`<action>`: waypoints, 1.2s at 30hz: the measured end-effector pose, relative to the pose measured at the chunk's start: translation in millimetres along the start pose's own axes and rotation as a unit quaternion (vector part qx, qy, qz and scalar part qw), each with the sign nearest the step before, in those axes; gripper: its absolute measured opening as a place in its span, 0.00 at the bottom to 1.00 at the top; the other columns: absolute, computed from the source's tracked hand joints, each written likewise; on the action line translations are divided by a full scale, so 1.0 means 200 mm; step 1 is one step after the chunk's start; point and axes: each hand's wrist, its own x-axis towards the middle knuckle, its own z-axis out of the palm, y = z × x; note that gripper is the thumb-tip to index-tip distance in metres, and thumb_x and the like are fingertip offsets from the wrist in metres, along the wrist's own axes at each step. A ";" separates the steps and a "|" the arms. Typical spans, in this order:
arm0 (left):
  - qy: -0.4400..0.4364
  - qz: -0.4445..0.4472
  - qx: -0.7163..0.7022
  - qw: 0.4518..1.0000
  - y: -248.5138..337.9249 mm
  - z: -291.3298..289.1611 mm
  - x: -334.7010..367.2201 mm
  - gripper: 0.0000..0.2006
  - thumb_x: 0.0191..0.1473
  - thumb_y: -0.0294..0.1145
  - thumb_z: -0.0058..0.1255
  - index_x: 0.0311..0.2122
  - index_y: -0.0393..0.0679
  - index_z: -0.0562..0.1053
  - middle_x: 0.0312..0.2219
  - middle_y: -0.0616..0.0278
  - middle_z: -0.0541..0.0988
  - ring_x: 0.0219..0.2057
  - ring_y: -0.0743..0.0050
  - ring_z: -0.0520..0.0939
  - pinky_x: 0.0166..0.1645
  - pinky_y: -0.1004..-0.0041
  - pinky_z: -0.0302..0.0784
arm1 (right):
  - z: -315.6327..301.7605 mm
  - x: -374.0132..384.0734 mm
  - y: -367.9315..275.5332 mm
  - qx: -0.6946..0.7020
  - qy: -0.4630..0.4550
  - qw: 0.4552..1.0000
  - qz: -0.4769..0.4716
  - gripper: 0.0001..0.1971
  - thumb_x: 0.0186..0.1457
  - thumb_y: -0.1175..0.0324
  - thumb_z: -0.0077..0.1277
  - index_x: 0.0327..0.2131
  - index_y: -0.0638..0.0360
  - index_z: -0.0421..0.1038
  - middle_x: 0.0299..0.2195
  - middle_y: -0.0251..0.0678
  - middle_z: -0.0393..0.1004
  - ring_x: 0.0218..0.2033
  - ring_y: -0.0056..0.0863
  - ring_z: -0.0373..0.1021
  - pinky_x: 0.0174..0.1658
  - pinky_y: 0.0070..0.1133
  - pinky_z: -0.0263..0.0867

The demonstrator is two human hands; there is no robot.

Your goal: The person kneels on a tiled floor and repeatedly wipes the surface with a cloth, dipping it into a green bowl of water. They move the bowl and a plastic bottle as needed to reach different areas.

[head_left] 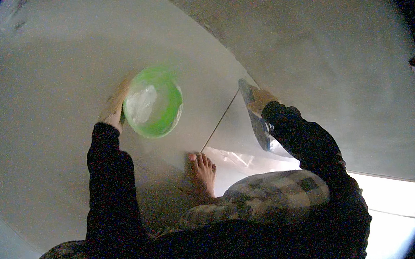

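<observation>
My left hand (114,105) grips a round green bowl (164,120) at its left side; some of the fingers are hidden beneath or behind it. Whitish, paste-like material (143,105) lies inside the bowl, whose far rim is smeared by motion. Over to the right, my right hand (261,99) is closed round the back of a long grey trowel (257,129) with rounded ends. The trowel stands nearly edge-on, close to the line where the paler surface meets the darker one. Its handle is mostly covered by my fingers.
A bare foot (203,173) stands just below and between my hands. A thin dark line (221,121) runs from near the foot up to the trowel. The grey wall (332,54) fills the right side. Bright light (391,195) shows at lower right, beside shiny sheeting (236,161).
</observation>
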 end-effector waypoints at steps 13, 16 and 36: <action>0.102 -0.007 -0.316 0.943 0.30 0.13 -0.14 0.25 0.57 0.38 0.48 0.57 0.40 0.61 0.54 0.49 0.68 0.55 0.58 0.70 0.60 0.64 0.66 | 0.23 0.67 0.02 0.034 0.134 0.988 -0.072 0.30 0.55 0.52 0.47 0.61 0.41 0.57 0.50 0.48 0.71 0.50 0.47 0.69 0.52 0.39 0.65; 0.142 0.032 -0.181 0.973 0.35 0.09 -0.09 0.30 0.48 0.36 0.57 0.58 0.44 0.63 0.54 0.49 0.69 0.56 0.53 0.70 0.60 0.61 0.65 | 0.25 0.56 -0.03 0.041 0.145 0.974 -0.170 0.27 0.54 0.57 0.45 0.59 0.40 0.59 0.43 0.48 0.75 0.44 0.49 0.72 0.47 0.40 0.68; 0.052 -0.121 -0.477 0.869 0.38 0.03 0.11 0.26 0.64 0.45 0.36 0.59 0.34 0.63 0.55 0.48 0.70 0.55 0.60 0.72 0.59 0.71 0.64 | 0.46 -0.02 -0.10 0.119 0.094 0.984 -0.095 0.31 0.53 0.55 0.49 0.61 0.47 0.56 0.47 0.46 0.73 0.48 0.45 0.70 0.50 0.35 0.68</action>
